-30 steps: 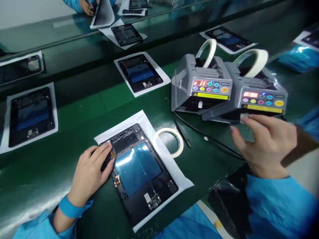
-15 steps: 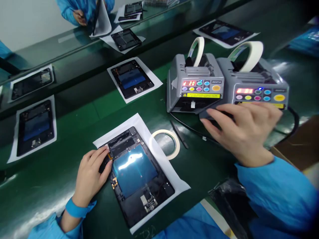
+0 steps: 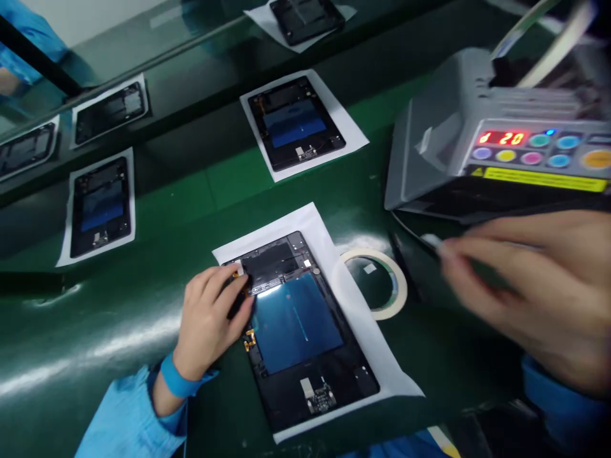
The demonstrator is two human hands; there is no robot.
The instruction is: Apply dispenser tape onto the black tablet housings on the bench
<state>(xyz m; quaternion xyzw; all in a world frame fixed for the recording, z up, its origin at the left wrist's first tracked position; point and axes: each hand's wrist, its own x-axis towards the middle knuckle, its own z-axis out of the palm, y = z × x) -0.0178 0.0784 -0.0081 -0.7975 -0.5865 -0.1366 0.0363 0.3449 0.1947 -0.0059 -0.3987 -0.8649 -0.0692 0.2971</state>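
Observation:
A tablet back housing (image 3: 334,375), black with a large blue-filmed battery, lies on a white sheet (image 3: 401,375) in front of me. My left hand (image 3: 210,318) has its fingers bent over the housing's upper left edge, beside a small orange flex cable (image 3: 249,340). Something small and whitish shows at its fingertips; I cannot make out what. My right hand (image 3: 529,280), blurred, pinches a small piece of white tape (image 3: 432,240) between thumb and forefinger. It is in front of the grey tape dispenser (image 3: 424,159), whose red display reads 20.
A roll of cream tape (image 3: 403,292) lies right of the housing, partly on the sheet, with a dark stick-like tool (image 3: 405,267) beside it. Other housings on white sheets sit behind (image 3: 329,143) and at left (image 3: 124,216). A ledge with more housings runs along the back.
My right hand has come away from the dispenser's front with a piece of tape. My left hand stays at the housing's edge. The view has moved closer and turned left.

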